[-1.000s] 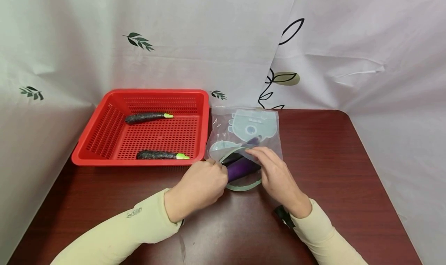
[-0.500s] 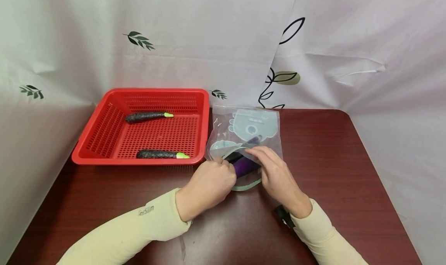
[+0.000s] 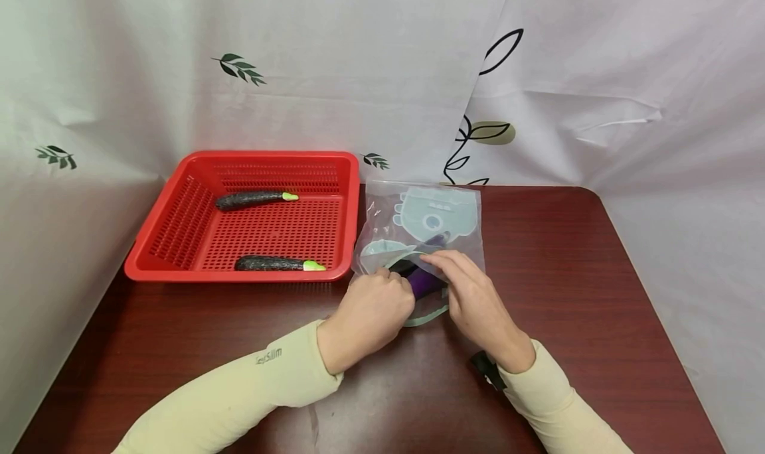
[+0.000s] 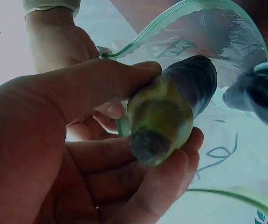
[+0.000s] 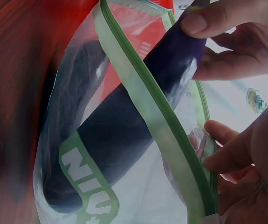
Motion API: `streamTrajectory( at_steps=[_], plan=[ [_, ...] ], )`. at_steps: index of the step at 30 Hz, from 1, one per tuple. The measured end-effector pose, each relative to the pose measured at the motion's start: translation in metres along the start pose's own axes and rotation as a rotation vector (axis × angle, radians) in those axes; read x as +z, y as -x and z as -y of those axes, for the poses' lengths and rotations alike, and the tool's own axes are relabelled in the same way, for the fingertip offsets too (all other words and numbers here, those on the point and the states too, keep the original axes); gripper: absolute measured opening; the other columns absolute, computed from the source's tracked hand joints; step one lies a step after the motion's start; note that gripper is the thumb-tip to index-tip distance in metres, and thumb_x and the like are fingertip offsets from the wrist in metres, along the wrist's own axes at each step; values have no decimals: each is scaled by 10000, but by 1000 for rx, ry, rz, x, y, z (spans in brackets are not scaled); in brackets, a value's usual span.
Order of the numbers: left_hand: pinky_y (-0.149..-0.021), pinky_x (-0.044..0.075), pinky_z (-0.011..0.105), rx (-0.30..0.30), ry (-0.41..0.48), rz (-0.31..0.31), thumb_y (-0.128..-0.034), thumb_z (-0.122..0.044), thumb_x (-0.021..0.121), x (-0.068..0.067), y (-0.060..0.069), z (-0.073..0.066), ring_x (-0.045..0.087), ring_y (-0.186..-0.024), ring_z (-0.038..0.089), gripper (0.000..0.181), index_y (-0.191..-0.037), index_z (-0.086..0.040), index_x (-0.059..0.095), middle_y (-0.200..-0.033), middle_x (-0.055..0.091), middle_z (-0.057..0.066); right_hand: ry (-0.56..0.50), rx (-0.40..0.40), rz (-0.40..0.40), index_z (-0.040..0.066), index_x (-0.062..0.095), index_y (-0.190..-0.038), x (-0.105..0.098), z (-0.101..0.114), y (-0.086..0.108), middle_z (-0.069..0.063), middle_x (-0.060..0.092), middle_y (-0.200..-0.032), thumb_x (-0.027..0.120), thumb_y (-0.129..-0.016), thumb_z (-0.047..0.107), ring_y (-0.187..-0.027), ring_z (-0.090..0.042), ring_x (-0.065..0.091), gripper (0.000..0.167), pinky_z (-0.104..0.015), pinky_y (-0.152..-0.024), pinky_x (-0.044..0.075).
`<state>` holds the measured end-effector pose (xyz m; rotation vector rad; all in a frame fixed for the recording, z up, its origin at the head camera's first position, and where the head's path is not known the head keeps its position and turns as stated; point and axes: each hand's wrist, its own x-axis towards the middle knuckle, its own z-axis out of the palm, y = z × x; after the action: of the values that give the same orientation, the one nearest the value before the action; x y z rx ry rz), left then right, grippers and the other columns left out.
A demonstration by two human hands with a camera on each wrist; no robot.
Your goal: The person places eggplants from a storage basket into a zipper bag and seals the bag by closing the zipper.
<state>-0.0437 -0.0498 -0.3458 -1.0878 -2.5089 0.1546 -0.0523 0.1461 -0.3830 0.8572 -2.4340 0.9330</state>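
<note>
A clear zip bag [image 3: 382, 208] with a green-edged mouth lies at the table's back middle. My left hand [image 3: 370, 311] grips a purple eggplant [image 3: 425, 283] by its stem end; in the left wrist view thumb and fingers close round the yellowish-green end [image 4: 159, 109]. Most of this eggplant [image 5: 120, 126] is inside the bag in the right wrist view, beside another dark eggplant [image 5: 80, 79]. At the bag's mouth, my right hand [image 3: 481, 304] pinches the green edge between thumb and fingers [image 5: 234, 144].
Left of the bag stands a red perforated basket [image 3: 236, 277]. It holds two dark vegetables with light green ends, one at the back [image 3: 251, 200] and one near the front rim [image 3: 271, 263]. A white patterned cloth [image 3: 358, 69] hangs behind the brown table [image 3: 556, 255].
My left hand has moved right and slightly up, carrying the purple eggplant farther into the bag. My right hand has stayed at the bag's mouth.
</note>
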Motion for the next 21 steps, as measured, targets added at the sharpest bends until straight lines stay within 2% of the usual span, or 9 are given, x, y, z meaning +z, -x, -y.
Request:
streamTrajectory(
  at_steps=[12,21],
  plan=[
    [-429,475,312,-15,20,15,-787,-86,711,9,-7,-5,584,-523,178,81,-709,-83,688,-607,594,35,-13,6,-2,44,642,-1280,-1,1,0,-65,628,-1230,475,-829,-241,-1142,-201,581,559,-331,-948,473],
    [-426,477,307,-32,24,-33,-808,-62,686,20,-13,-9,593,-523,163,148,-672,-116,663,-580,574,16,-10,8,-3,41,641,-1283,-1,1,0,-71,626,-1236,485,-844,-236,-1148,-200,580,542,-320,-958,474]
  ],
)
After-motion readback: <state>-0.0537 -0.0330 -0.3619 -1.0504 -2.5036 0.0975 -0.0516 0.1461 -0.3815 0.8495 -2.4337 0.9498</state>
